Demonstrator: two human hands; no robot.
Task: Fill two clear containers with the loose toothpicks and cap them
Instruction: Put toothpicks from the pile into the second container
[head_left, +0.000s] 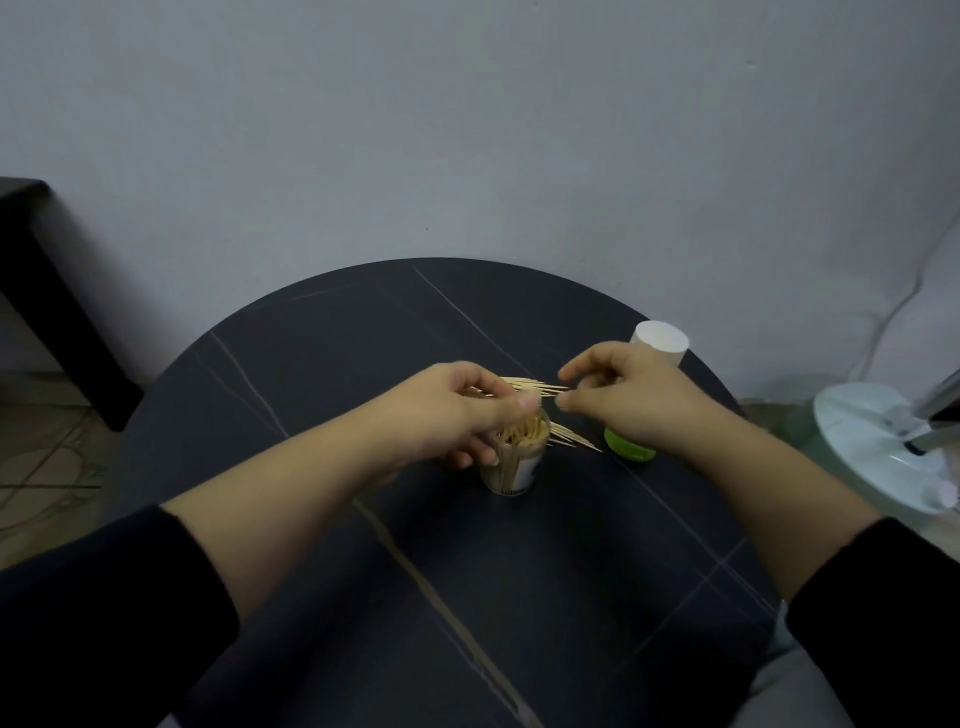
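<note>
Jar (511, 473) stands upright mid-table (363, 338), uncapped, already packed close to the rim with picks. A bundle (535, 387) is pinched in the left hand (457, 410) just above the jar mouth, lying near level, tips pointing right. Right hand (628, 400) is held apart from the left, thumb and forefinger spread either side of the tips — nothing gripped, other fingers loosely curled. A few loose picks (574, 440) lie on the table just right of the jar; a green cap (631, 449) sits beside them, partly hidden under the right wrist, a white cylinder (662, 343) behind. Step judged: squaring the bundle before loading. Tips should be tapped flush by the right hand, then the bundle turned upright and fed into whatever gap is free — little room is seen, so a thinner bundle may be wiser, the rest being kept for a second container
</note>
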